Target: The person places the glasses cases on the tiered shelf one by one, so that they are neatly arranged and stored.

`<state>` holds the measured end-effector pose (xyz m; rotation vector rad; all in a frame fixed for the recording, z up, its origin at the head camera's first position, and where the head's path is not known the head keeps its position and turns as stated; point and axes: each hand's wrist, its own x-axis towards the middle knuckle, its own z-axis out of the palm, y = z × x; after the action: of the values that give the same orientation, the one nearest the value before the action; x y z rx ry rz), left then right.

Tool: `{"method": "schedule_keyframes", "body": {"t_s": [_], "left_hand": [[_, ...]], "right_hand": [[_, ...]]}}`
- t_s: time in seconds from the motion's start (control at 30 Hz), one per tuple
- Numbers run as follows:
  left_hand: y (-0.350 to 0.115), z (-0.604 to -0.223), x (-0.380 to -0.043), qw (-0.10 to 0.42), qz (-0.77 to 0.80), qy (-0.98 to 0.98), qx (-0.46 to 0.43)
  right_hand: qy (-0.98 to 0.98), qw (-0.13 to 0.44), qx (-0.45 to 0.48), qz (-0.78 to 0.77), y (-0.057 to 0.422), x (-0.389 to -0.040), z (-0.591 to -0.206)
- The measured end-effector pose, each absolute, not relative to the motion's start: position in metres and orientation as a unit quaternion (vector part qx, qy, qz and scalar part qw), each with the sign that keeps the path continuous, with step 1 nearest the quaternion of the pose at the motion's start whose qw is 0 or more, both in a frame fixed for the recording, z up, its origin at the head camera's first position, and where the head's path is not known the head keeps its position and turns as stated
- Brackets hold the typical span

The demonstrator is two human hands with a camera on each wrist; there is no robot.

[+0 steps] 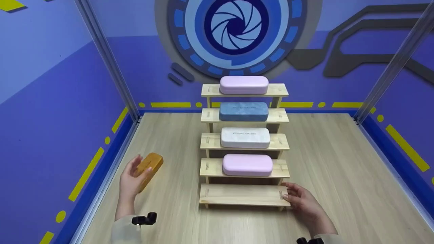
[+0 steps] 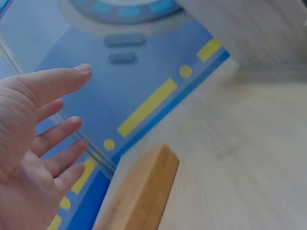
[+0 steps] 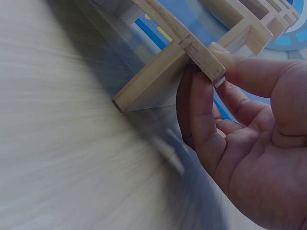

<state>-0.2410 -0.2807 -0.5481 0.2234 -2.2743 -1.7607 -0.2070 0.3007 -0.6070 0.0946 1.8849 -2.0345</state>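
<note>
An orange-brown glasses case point(image 1: 154, 164) lies at an angle on the table at the left. My left hand point(image 1: 130, 178) is over its near side, with thumb and fingers spread apart. In the left wrist view there is space between the fingers and the case point(image 2: 148, 191). My right hand point(image 1: 307, 205) pinches the right end of the bottom step point(image 1: 242, 195) of a wooden stepped rack. The right wrist view shows the thumb on top of that board point(image 3: 204, 60) and fingers curled beneath.
Above the bare bottom step sit a pink case point(image 1: 247, 165), a white case point(image 1: 245, 138), a blue case point(image 1: 243, 111) and another pink case point(image 1: 244, 85), one per step. Blue-purple panels point(image 1: 61, 128) with metal corner posts point(image 1: 115, 71) enclose the wood-grain table point(image 1: 339, 152).
</note>
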Motion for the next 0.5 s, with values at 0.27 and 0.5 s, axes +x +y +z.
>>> {"method": "schedule_keyframes", "body": {"t_s": [0.27, 0.5], "left_hand": [[-0.301, -0.572, -0.238, 0.134, -0.586, -0.784, 0.154], [-0.306, -0.588, -0.235, 0.102, -0.599, -0.767, 0.204]], "right_hand": [[0.668, 0.181, 0.017, -0.722, 0.302, -0.207, -0.609], [0.657, 0.185, 0.007, -0.731, 0.302, -0.206, -0.609]]}}
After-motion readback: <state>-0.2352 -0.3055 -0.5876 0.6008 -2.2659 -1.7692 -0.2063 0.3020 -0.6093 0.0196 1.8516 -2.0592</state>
